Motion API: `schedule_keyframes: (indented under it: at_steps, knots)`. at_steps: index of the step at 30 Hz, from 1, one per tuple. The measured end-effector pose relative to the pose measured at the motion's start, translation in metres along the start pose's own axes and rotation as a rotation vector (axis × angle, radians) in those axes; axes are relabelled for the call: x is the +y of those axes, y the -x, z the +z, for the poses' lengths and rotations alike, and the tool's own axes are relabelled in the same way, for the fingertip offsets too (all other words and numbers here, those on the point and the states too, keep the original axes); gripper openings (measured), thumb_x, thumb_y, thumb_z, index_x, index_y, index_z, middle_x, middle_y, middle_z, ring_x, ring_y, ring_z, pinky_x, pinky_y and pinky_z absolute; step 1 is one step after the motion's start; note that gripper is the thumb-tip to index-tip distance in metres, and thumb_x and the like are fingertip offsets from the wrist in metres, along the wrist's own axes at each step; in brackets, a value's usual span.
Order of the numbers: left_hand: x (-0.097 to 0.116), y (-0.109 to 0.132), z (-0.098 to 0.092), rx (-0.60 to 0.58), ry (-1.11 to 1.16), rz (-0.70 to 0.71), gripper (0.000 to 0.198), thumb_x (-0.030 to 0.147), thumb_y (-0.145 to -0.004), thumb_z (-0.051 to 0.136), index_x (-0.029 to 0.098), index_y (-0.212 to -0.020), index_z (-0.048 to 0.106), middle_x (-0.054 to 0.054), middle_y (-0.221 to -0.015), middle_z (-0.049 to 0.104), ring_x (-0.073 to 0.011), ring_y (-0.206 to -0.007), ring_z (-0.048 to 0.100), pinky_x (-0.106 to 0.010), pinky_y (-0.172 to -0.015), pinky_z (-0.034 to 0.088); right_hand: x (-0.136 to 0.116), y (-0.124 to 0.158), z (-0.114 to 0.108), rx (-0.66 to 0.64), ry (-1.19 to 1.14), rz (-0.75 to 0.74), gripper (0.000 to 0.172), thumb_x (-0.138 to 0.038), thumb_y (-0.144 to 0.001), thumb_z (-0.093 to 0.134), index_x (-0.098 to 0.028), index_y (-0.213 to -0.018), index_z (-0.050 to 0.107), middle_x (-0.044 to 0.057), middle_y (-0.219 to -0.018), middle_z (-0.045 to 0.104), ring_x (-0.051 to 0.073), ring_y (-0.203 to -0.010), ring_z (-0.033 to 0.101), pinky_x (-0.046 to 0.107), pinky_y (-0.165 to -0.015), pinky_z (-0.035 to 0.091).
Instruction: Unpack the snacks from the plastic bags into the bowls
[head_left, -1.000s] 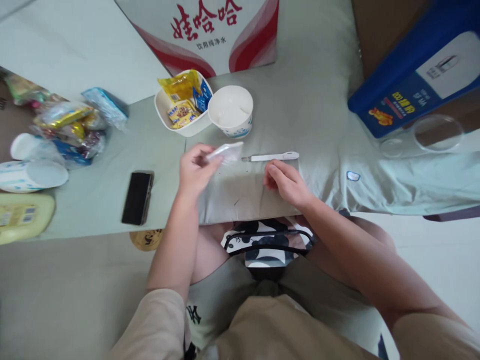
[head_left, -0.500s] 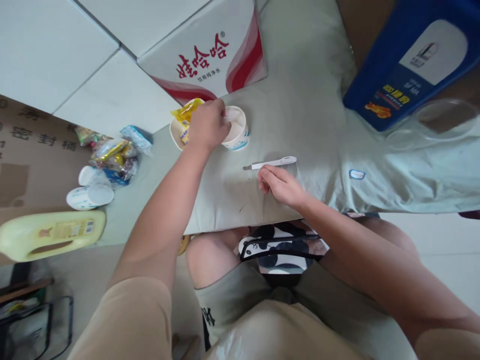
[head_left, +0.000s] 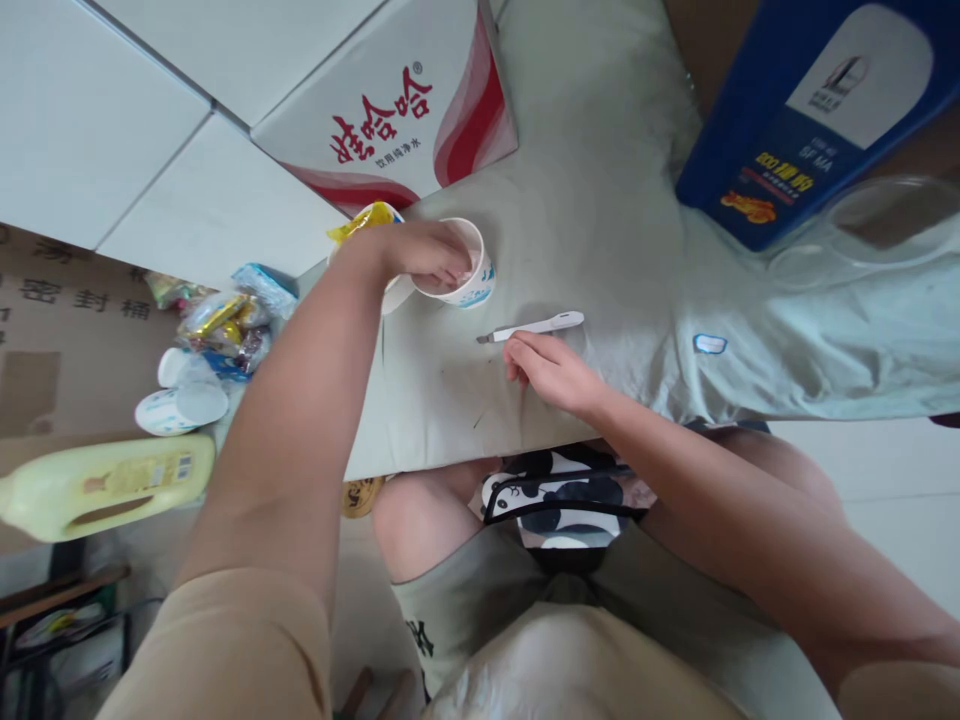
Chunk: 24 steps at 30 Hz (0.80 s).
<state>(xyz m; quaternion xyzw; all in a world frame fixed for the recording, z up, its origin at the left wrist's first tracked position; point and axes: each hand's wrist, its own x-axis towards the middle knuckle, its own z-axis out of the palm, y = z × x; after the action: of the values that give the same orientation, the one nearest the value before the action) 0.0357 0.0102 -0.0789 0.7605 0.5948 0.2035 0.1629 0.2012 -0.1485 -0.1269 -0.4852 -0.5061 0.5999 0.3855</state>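
Note:
My left hand (head_left: 431,252) reaches down into a white paper cup (head_left: 481,268) with blue print. Its fingers are bunched together and their tips are hidden inside the cup. Just left of it, partly covered by my wrist, stands a second white cup (head_left: 397,293) with a yellow packet (head_left: 365,220) poking out. On the cloth lies a white utility knife (head_left: 536,327) with its blade out to the left. My right hand (head_left: 551,370) rests right below the knife, fingers curled, with nothing visible in them; whether it touches the handle I cannot tell.
A white and red carton (head_left: 390,110) stands behind the cups. Several wrapped snacks (head_left: 229,320), paper cups on their side (head_left: 180,408) and a pale yellow bottle (head_left: 112,482) lie left. At right are a blue container (head_left: 795,130), a clear lid (head_left: 892,230) and a small blue-edged label (head_left: 710,344).
My left hand has moved from above the yellow packet to the right and down into the other cup. The packet stays behind. My right hand keeps its place beside the knife.

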Motion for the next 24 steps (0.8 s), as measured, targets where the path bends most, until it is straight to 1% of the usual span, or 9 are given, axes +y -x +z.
schedule_keyframes:
  at_steps: [3, 5, 8, 10, 12, 15, 17, 21, 24]
  knots:
    - [-0.012, 0.011, -0.021, 0.065, 0.074, -0.022, 0.030, 0.049, -0.094, 0.063, 0.019, -0.097, 0.068, -0.005, -0.083, 0.070, -0.0228, -0.097, 0.068, -0.033, -0.078, 0.050, -0.002, 0.002, 0.000, 0.006, 0.055, -0.005, 0.034, -0.037, -0.100, 0.038, -0.022, -0.074, 0.053, 0.002, -0.076, 0.064, 0.017, -0.074, 0.058, 0.030, -0.071, 0.041]
    - [-0.024, 0.013, -0.039, 0.136, 0.131, -0.036, 0.033, 0.051, -0.096, 0.060, 0.019, -0.094, 0.065, -0.003, -0.078, 0.068, -0.0198, -0.090, 0.066, -0.031, -0.074, 0.049, -0.005, 0.003, 0.001, 0.020, 0.156, -0.028, 0.034, -0.038, -0.100, 0.038, -0.022, -0.072, 0.050, 0.003, -0.074, 0.063, 0.017, -0.072, 0.056, 0.031, -0.070, 0.038]
    - [-0.052, 0.019, -0.062, 0.288, 0.293, -0.043, 0.035, 0.044, -0.101, 0.046, 0.020, -0.081, 0.059, 0.000, -0.067, 0.059, -0.0142, -0.070, 0.057, -0.030, -0.066, 0.044, -0.008, 0.006, 0.008, 0.045, 0.361, -0.097, 0.033, -0.039, -0.099, 0.039, -0.023, -0.070, 0.042, 0.002, -0.065, 0.053, 0.017, -0.064, 0.045, 0.032, -0.064, 0.028]
    - [-0.076, 0.035, -0.073, 0.322, 0.322, -0.076, 0.034, 0.033, -0.099, 0.042, 0.020, -0.071, 0.056, 0.002, -0.060, 0.053, -0.0121, -0.061, 0.049, -0.031, -0.063, 0.040, -0.008, 0.008, 0.014, 0.029, 0.469, -0.151, 0.033, -0.039, -0.097, 0.039, -0.024, -0.069, 0.037, 0.002, -0.060, 0.046, 0.017, -0.059, 0.038, 0.033, -0.062, 0.022]
    - [-0.104, 0.060, -0.081, 0.279, 0.198, -0.152, 0.031, 0.027, -0.093, 0.050, 0.021, -0.063, 0.052, 0.003, -0.058, 0.049, -0.0118, -0.061, 0.044, -0.031, -0.065, 0.039, -0.005, 0.010, 0.021, -0.022, 0.543, -0.193, 0.033, -0.040, -0.097, 0.039, -0.024, -0.068, 0.037, 0.002, -0.059, 0.045, 0.017, -0.058, 0.037, 0.033, -0.062, 0.020]
    - [-0.148, 0.097, -0.090, 0.266, 0.069, -0.283, 0.030, 0.020, -0.083, 0.061, 0.022, -0.058, 0.044, 0.005, -0.054, 0.040, -0.0122, -0.059, 0.039, -0.031, -0.062, 0.034, 0.004, 0.013, 0.030, -0.092, 0.673, -0.211, 0.034, -0.040, -0.097, 0.038, -0.023, -0.067, 0.040, 0.003, -0.059, 0.049, 0.016, -0.056, 0.038, 0.033, -0.061, 0.020]
    - [-0.178, 0.112, -0.097, 0.283, 0.019, -0.363, 0.033, 0.017, -0.080, 0.062, 0.023, -0.057, 0.040, 0.006, -0.053, 0.036, -0.0124, -0.057, 0.037, -0.030, -0.060, 0.031, 0.010, 0.015, 0.035, -0.117, 0.783, -0.214, 0.035, -0.041, -0.096, 0.039, -0.023, -0.067, 0.043, 0.004, -0.059, 0.052, 0.016, -0.054, 0.037, 0.033, -0.060, 0.019]
    - [-0.237, 0.121, -0.117, 0.317, -0.104, -0.501, 0.030, 0.014, -0.083, 0.059, 0.024, -0.061, 0.041, 0.004, -0.058, 0.040, -0.0148, -0.061, 0.043, -0.032, -0.065, 0.035, 0.016, 0.018, 0.039, -0.125, 0.925, -0.252, 0.037, -0.043, -0.097, 0.039, -0.023, -0.066, 0.046, 0.005, -0.058, 0.055, 0.016, -0.051, 0.041, 0.032, -0.057, 0.021]
    - [-0.276, 0.116, -0.132, 0.356, -0.224, -0.498, 0.017, 0.014, -0.084, 0.062, 0.023, -0.075, 0.051, -0.002, -0.079, 0.056, -0.0206, -0.084, 0.055, -0.037, -0.084, 0.041, 0.016, 0.020, 0.039, -0.117, 0.953, -0.303, 0.038, -0.041, -0.098, 0.040, -0.024, -0.065, 0.047, 0.004, -0.054, 0.053, 0.017, -0.049, 0.046, 0.033, -0.056, 0.027]
